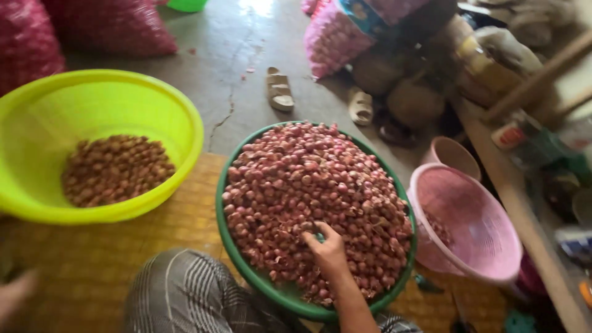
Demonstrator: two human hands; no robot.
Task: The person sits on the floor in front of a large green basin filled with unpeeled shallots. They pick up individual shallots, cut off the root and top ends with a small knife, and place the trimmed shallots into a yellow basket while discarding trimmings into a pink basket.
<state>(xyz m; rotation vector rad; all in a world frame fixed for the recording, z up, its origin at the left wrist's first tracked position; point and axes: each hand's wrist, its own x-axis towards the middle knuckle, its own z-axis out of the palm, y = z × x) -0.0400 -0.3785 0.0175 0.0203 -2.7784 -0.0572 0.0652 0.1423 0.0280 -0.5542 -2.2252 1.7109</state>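
The right hand (325,246) rests on a heap of small reddish-purple shallots (311,185), its fingers curled into the pile near the hand's side of the heap; whether they pinch a single bulb I cannot tell. The shallots fill a round green basin (237,259) well above its rim, their skins papery and dry, some loose flakes lying among them. The left hand (13,295) shows only as a blur at the lower left edge, well apart from the right hand, and how its fingers stand cannot be told.

To the left of the right hand sits a wide lime-green plastic tub (154,105), smooth-walled, holding a shallow layer of browner, peeled-looking bulbs (114,169) at its bottom. To the right of the hand lies a pink plastic colander (478,228) with a fine perforated wall, tilted, with a few bulbs inside. Beneath the containers is a woven yellow mat (185,216). Beyond them the floor is cracked grey concrete (228,55), with a pair of pale sandals (279,89) and red mesh sacks (111,24) farther off.
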